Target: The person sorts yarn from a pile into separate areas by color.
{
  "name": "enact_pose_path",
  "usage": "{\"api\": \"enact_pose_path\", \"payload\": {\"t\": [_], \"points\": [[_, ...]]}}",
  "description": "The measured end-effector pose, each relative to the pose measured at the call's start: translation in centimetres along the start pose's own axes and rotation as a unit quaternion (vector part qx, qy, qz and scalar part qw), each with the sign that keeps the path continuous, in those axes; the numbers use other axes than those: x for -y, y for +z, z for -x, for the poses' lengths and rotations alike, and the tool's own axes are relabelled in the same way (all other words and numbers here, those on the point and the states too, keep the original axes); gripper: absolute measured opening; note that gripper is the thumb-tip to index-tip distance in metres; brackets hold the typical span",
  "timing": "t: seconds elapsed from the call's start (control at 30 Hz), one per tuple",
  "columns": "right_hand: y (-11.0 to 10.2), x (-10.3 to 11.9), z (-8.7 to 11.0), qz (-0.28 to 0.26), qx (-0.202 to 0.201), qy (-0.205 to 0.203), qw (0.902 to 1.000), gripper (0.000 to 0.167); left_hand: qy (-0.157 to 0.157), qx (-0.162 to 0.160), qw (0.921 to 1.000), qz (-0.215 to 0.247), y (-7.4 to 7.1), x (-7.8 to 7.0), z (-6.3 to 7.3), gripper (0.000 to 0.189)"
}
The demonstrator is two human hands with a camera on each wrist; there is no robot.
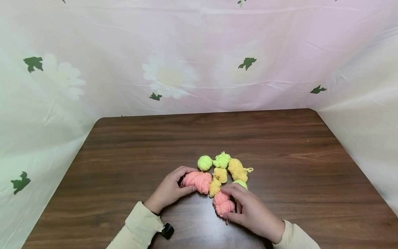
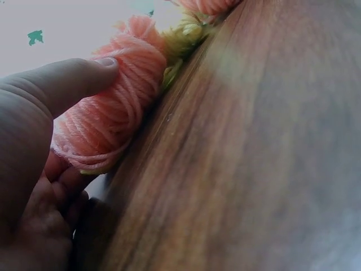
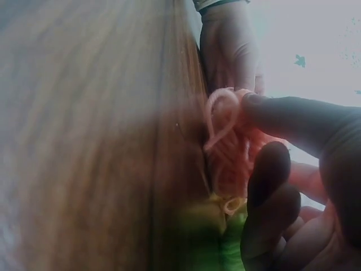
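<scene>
A large pink yarn bundle [image 1: 200,182] lies on the table with my left hand [image 1: 168,190] gripping its left end. In the left wrist view the thumb presses on that pink yarn bundle [image 2: 113,107], fingers curled behind. My right hand [image 1: 253,211] pinches a smaller pink yarn bundle [image 1: 223,204] between thumb and fingers; a loose loop [image 3: 221,116] of its yarn shows in the right wrist view. Between the two bundles sit a small yellow yarn ball [image 1: 214,187] and another yellow ball [image 1: 220,175]. A green yarn ball [image 1: 240,183] is partly hidden behind the right hand.
Behind the pink bundles are a round green yarn ball [image 1: 205,163], a looser green yarn bundle [image 1: 222,160] and a long yellow yarn bundle [image 1: 237,170]. They rest on a dark wooden table [image 1: 140,145], with a flowered cloth [image 1: 199,52] hanging behind it.
</scene>
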State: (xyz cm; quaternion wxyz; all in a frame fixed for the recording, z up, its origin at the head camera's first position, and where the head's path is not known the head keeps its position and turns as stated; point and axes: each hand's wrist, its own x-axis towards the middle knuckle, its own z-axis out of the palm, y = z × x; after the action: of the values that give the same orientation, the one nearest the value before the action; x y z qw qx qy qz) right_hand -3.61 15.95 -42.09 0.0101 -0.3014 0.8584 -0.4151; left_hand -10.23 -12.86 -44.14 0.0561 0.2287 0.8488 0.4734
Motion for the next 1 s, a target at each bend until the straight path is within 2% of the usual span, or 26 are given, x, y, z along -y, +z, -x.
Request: {"api": "enact_pose_path", "payload": {"t": [0.23,0.57,0.7,0.83,1.0], "points": [[0.00,0.00,0.11,-0.028,0.013,0.024,0.9992,0.056,-0.012,0.001,0.9998,-0.017,0.18,0.01,0.16,0.046],[0.46,-0.31,0.35,0.006,0.004,-0.009,0.9999,0.054,-0.022,-0.006,0.9997,-0.008,0.24,0.14,0.11,0.044],[0.58,-0.41,0.43,0.000,0.007,-0.009,0.9999,0.053,-0.028,-0.013,0.9995,-0.006,0.30,0.22,0.28,0.045],[0.58,-0.43,0.47,-0.028,0.011,-0.007,0.9995,0.052,-0.024,-0.020,0.9995,0.000,0.34,0.29,0.34,0.044],[0.48,-0.37,0.47,-0.022,0.009,-0.013,0.9996,0.053,-0.017,-0.033,0.9992,0.011,0.21,0.30,0.19,0.043]]}}
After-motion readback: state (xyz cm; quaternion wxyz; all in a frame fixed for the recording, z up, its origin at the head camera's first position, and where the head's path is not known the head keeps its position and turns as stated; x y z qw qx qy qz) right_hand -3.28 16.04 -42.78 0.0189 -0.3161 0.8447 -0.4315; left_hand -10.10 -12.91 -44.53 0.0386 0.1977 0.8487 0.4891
